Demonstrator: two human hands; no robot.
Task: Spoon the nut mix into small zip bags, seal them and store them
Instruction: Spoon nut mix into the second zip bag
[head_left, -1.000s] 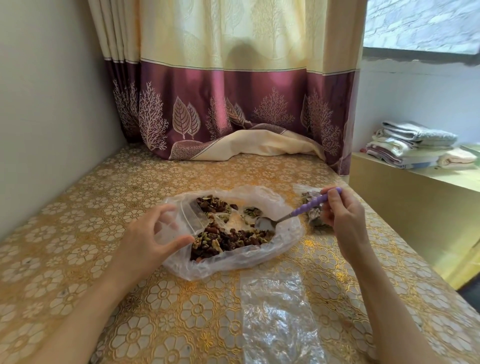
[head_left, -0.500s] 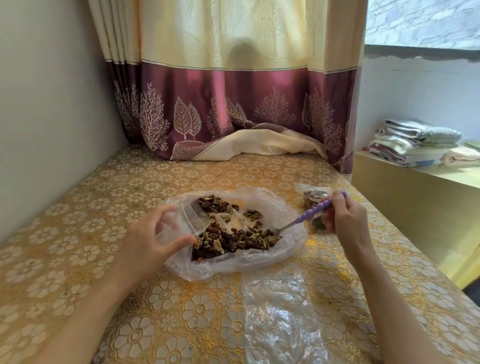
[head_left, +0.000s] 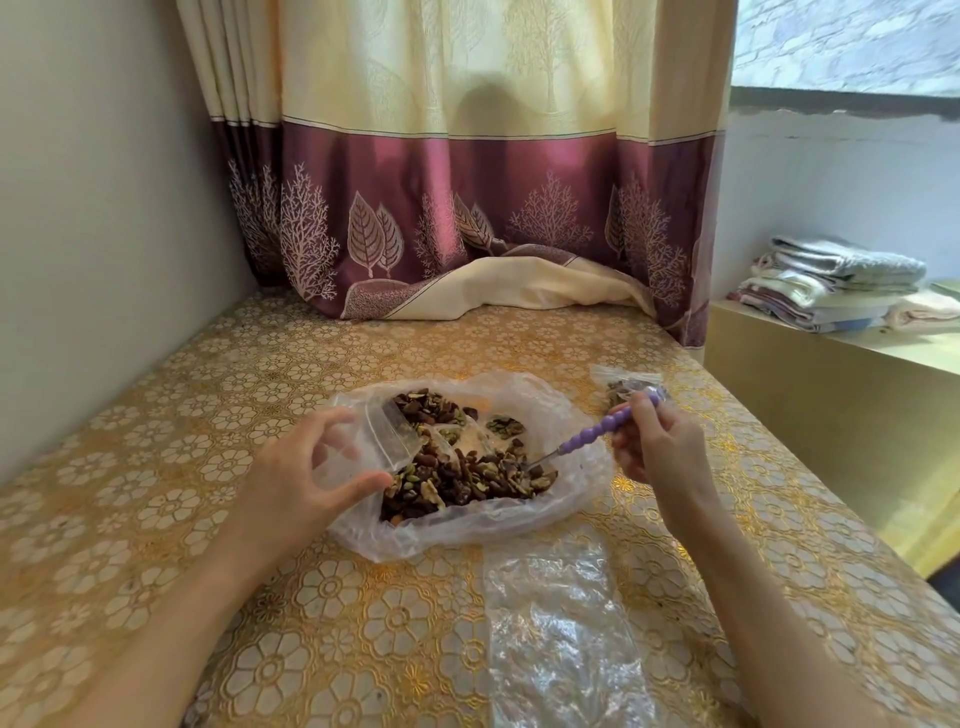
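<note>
1. While my left hand (head_left: 291, 483) pinches a small zip bag (head_left: 384, 441) open between thumb and fingers, its mouth sits tilted over the near-left edge of the nut mix (head_left: 467, 473), which lies heaped in a large clear bag (head_left: 571, 467) spread on the gold-patterned table (head_left: 156, 441).
2. My right hand (head_left: 660, 447) grips the purple beaded handle of the spoon (head_left: 597, 431); the bowl is buried in the mix at the heap's right side, so I cannot tell how full it is.
3. One filled small bag (head_left: 623, 387) lies just behind my right hand.
4. Risk, as I judge it: the zip bag is limp and its mouth is narrow, so an overloaded spoon could shed nuts past the rim.
5. If my pinch slackens, the mouth may collapse before the spoon arrives.
6. Dragging the spoon could also tug the thin large bag and scatter mix onto the table.
</note>
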